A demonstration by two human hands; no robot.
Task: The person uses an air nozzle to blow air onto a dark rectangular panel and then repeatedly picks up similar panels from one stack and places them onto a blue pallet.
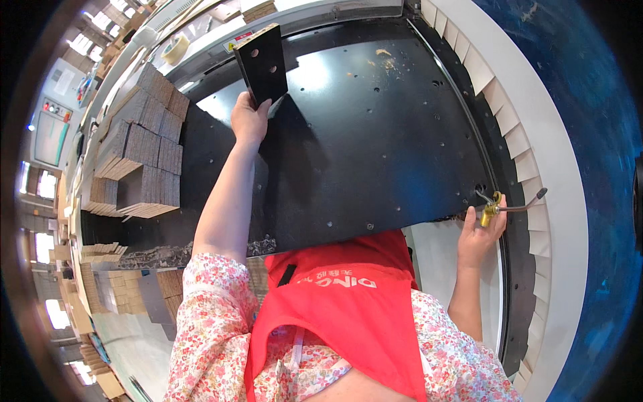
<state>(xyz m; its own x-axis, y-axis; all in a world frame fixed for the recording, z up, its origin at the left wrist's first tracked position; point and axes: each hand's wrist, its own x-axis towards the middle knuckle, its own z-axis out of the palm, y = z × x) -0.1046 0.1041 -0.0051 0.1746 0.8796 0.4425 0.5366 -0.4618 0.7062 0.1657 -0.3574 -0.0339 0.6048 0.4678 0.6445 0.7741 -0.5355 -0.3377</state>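
My left hand (pixel 250 120) is closed on the lower edge of a small dark board (pixel 260 75). The board stands tilted upright above the far left part of a black machine table (pixel 362 154), and two round holes go through its face. Its edge shows pale, raw chipboard. At the table's right edge my right hand (pixel 479 236) has its fingers closed round a brass air blow gun (pixel 489 214). A thin dark tube with a thicker tip sticks out from the gun to the right.
Stacks of cut chipboard pieces (pixel 151 157) stand along the table's left side. More boards (pixel 127 291) are piled below them. Sawdust (pixel 385 62) lies at the far side. A roll of tape (pixel 175 49) sits at the back left. A pleated white guard (pixel 512 127) curves along the right.
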